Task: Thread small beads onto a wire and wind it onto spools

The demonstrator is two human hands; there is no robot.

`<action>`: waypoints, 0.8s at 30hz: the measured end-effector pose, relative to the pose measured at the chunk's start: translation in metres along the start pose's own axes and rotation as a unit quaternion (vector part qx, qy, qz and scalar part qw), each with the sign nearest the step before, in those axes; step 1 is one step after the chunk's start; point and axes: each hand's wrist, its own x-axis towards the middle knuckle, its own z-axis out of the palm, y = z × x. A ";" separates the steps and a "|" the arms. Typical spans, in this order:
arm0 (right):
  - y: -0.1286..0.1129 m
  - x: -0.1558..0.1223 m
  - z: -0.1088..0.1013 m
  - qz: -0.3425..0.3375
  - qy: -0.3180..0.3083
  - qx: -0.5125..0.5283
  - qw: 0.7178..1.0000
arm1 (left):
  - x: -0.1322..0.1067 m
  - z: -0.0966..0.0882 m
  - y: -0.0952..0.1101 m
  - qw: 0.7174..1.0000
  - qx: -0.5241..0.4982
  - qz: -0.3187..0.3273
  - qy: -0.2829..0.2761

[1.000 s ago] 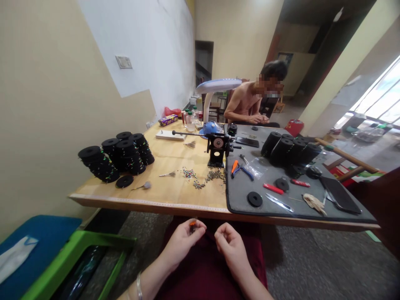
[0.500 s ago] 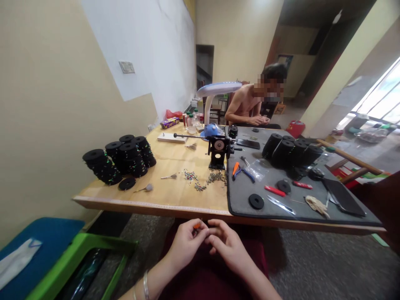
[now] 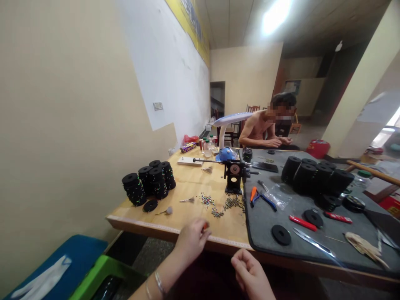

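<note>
Head view: the two hands have parted. The left hand (image 3: 191,241) has moved forward over the near edge of the tabletop (image 3: 187,183), while the right hand (image 3: 251,274) remains lower, near that edge. The left hand is narrowly closed, its fingertips pinching a small orange-tipped item (image 3: 205,226), too small to identify further. The right hand is loosely curled, with nothing visible in it. Directly ahead of the left hand lie small metal parts (image 3: 233,203); ahead and to its left stand stacked black spools (image 3: 156,183). Ahead of the right hand, a grey work mat (image 3: 265,233) carries orange-handled pliers (image 3: 254,196).
</note>
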 end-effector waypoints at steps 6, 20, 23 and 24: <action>0.004 -0.002 -0.004 0.010 0.009 0.007 1.000 | 0.040 -0.017 -0.029 0.990 0.137 -0.024 -0.012; -0.019 -0.022 -0.006 0.020 0.026 -0.037 0.999 | 0.095 -0.030 -0.076 0.992 0.105 -0.063 0.041; -0.021 -0.024 -0.003 0.029 0.042 -0.037 0.998 | 0.098 -0.034 -0.076 0.995 0.059 -0.057 0.058; -0.021 -0.025 -0.003 0.026 0.046 -0.034 0.998 | 0.097 -0.038 -0.074 0.995 0.041 -0.055 0.067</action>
